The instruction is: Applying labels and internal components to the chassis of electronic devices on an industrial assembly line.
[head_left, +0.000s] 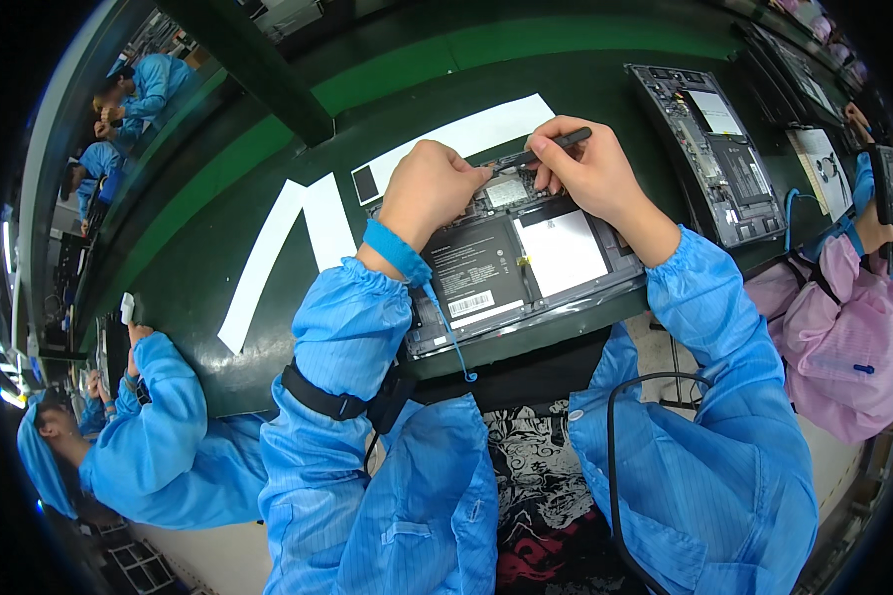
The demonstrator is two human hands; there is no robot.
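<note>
An opened laptop base (pixel 615 260) lies on the green bench before me, its black battery (pixel 478 266) and a white sheet (pixel 563 253) showing. My right hand (pixel 595 169) is closed round a slim black pen-like tool (pixel 566 141), which slants down leftward over the far edge of the laptop base. Close to the tool's tip, my left hand (pixel 429 190) has its fingers pinched together over the circuit board. Whatever lies between those fingertips is hidden. A blue wrist strap (pixel 395 251) with a coiled cord circles my left wrist.
White paper strips (pixel 268 268) lie left of the laptop and a long one (pixel 506 121) behind it. A second opened laptop base (pixel 714 159) sits at the right. Co-workers in blue (pixel 159 426) and pink (pixel 843 327) flank me. A dark post (pixel 258 74) rises beyond the bench.
</note>
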